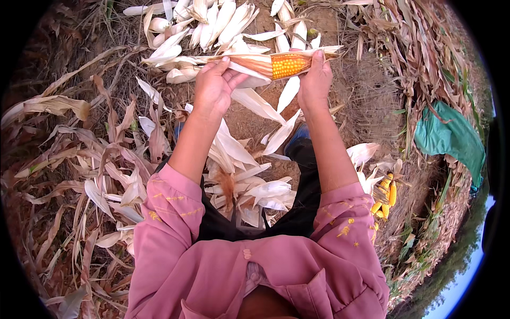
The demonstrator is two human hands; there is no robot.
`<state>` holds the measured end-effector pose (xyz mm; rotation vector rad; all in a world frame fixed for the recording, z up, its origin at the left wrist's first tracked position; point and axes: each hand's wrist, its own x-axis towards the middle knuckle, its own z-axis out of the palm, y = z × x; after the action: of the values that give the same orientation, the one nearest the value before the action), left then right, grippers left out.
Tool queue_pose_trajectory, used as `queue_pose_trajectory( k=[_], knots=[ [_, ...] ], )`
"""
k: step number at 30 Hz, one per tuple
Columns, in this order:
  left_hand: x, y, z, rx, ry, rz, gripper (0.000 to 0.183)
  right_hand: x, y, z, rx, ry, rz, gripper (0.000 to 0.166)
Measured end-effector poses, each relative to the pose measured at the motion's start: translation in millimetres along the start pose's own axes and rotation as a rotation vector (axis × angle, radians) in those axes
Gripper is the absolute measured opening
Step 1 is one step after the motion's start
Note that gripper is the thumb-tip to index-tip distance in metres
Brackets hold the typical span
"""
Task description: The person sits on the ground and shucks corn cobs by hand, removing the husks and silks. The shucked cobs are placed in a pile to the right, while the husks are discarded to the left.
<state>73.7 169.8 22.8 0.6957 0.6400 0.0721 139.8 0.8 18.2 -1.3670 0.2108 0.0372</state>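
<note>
A partly husked ear of corn (pixel 287 66) is stretched level between both hands, its yellow kernels bare in the middle. My right hand (pixel 315 77) grips the kernel end at the right, with a strip of husk along it. At the left, my left hand (pixel 218 81) pinches the pale husk (pixel 251 65) between thumb and forefinger, the other fingers partly spread under it. Brown silk lies along the husk. Behind the hands lies a pile of unpeeled ears in pale husks (pixel 217 24). Loose husks (pixel 255 103) lie on the soil below the held ear.
Peeled yellow ears (pixel 385 193) lie on the ground at the right. Farther right, a green cloth or sheet (pixel 448 135) rests against dry stalks (pixel 422 52). Dry leaves (pixel 119 155) cover the left side. More husks (pixel 271 191) lie between the person's legs.
</note>
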Motion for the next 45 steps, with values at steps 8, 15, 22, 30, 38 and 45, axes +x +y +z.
queue_pose_trajectory(
  k=[8,15,22,30,38,45],
  knots=[
    [5.5,5.0,-9.2,-0.057,0.021,-0.061,0.019,8.6,-12.8,-12.2,0.13,0.09,0.012,0.031],
    [22.1,38.1,-37.7,-0.172,0.147,-0.025,0.015,28.1,-34.7,-36.7,0.15,0.378,0.029,0.028],
    [25.2,44.7,-43.2,-0.105,0.169,0.033,0.015,32.1,-44.4,-48.2,0.135,0.383,-0.063,0.028],
    [-7.3,-11.2,-9.5,-0.046,0.024,-0.302,0.068,11.0,-45.2,-24.8,-0.137,0.275,-0.294,0.04],
    [-21.7,-36.2,20.9,-0.14,-0.237,-0.624,0.06,-33.5,-23.1,-1.0,-0.275,-0.176,-0.09,0.04],
    [-11.6,-31.7,15.9,0.012,-0.26,-0.34,0.056,-40.3,-19.0,8.5,0.199,-0.119,0.295,0.029]
  ],
)
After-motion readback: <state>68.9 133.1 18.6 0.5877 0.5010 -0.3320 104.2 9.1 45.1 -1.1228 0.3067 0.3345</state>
